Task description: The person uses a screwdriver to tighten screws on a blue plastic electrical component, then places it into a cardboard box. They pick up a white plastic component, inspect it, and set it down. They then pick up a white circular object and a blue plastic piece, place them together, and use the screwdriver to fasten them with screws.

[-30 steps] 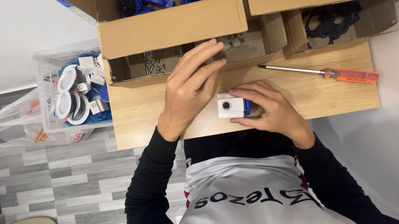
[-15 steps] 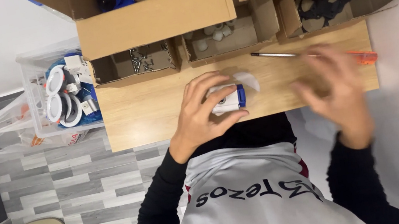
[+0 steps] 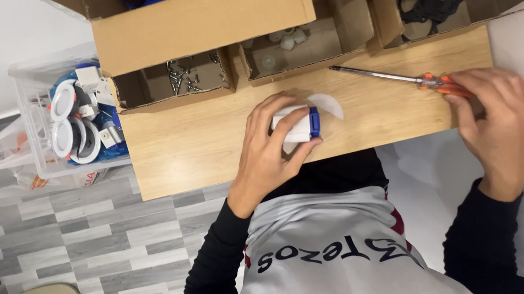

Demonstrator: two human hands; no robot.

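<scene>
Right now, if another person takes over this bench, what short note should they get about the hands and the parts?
Left hand: holds the white and blue part on the wooden table.
Right hand: fingers on the orange handle of the screwdriver, which lies on the table.
Screws sit in the left small box, white pieces in the middle one.
Done: part in hand.
Left: screwdriver not yet lifted; no screw picked.

On the surface [image 3: 204, 143], we see three open boxes [image 3: 308, 42] behind the small part [image 3: 298, 125], the screwdriver [image 3: 401, 78] to its right, a bin [image 3: 73, 115] left.
</scene>
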